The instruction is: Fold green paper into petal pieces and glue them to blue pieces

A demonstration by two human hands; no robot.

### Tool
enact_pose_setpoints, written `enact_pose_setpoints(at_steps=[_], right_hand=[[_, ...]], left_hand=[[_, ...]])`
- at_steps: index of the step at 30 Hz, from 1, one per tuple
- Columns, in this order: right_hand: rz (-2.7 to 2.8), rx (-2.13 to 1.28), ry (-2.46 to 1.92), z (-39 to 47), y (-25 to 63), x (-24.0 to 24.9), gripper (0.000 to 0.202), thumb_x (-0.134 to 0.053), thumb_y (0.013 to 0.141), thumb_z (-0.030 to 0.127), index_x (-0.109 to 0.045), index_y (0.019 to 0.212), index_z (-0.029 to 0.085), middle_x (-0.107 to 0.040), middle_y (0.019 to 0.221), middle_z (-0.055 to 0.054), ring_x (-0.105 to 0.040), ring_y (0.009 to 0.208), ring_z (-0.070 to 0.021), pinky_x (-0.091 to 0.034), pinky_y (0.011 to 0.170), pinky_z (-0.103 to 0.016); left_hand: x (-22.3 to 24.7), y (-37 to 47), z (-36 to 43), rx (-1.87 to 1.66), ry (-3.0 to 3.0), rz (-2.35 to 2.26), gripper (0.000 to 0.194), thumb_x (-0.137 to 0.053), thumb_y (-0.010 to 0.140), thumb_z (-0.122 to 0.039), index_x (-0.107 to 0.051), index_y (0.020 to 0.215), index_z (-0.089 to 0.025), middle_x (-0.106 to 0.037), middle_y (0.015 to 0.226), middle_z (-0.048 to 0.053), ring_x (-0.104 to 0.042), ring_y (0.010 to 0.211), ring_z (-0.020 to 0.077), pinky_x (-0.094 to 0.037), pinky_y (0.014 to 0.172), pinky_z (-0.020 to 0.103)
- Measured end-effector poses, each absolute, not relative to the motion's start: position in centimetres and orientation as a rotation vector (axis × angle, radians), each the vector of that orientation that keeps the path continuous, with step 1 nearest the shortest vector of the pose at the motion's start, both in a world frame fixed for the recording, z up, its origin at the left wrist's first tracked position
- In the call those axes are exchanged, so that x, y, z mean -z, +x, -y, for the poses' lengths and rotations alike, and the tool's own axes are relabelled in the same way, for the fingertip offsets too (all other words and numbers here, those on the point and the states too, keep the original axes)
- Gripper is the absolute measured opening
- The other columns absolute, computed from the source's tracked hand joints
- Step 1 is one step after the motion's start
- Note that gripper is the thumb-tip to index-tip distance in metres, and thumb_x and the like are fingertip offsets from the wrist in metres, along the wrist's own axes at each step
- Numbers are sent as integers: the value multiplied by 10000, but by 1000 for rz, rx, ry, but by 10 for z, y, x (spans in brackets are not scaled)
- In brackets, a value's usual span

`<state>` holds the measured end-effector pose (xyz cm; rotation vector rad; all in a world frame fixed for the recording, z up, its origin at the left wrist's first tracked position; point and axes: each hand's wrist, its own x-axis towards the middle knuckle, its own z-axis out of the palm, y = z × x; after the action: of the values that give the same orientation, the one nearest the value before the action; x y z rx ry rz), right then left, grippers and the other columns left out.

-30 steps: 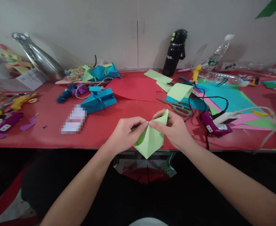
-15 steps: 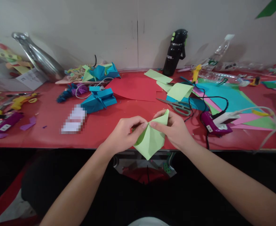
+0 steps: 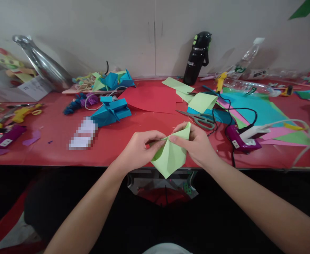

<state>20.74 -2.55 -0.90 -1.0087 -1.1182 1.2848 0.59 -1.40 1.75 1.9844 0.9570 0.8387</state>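
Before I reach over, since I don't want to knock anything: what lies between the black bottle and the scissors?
In the head view, loose light green paper lies between the black bottle and the scissors, with blue paper at its lower edge.

The head camera looks forward — and down — over a table [image 3: 54, 155].

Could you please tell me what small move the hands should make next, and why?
The left hand and right hand pinch the green paper close together at its top, and its left edge bows open, so perhaps press the pinched folds flat.
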Motion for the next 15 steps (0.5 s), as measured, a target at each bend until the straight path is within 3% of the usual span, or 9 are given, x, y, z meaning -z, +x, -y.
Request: enact_pose_setpoints(at_steps=[15], right_hand=[[1009,-1385,-925,24,206,10,306,-901,673,267,-678,878,227,-719,841,3,-668,741,-147,-552,671,-286]], left_hand=[[-17,10,14,-864,1873,-956,182,-627,946,-307,-736,943,-161,-756,892,33,-679,808,144,-523,708,212]])
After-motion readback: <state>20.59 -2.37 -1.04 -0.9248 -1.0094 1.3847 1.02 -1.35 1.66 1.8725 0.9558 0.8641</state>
